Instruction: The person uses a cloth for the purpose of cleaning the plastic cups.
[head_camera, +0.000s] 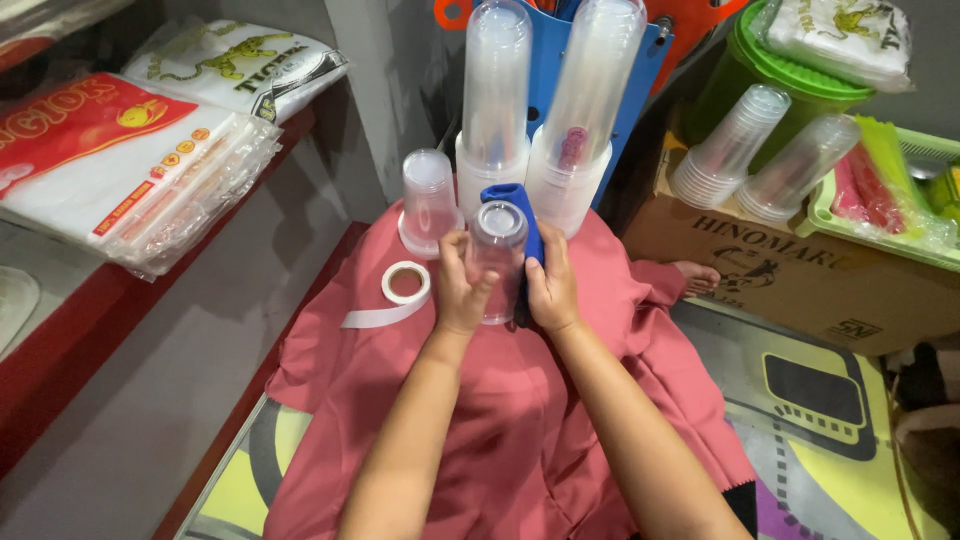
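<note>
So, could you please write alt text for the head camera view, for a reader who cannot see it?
Two bare hands, left hand and right hand, hold a short stack of clear plastic cups and a blue cloth over a pink fabric. Taller cup stacks stand behind, and a roll of white tape lies to the left.

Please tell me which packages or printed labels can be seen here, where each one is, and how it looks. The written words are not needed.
Bag pack: on the left shelf, flat, white plastic with a red printed band.
Second bag pack: behind it on the same shelf, white with an olive animal print.
Cardboard box: on the right, brown, dark print on its side.
Third bag pack: top right on a green lid, white with a yellowish print.
</note>
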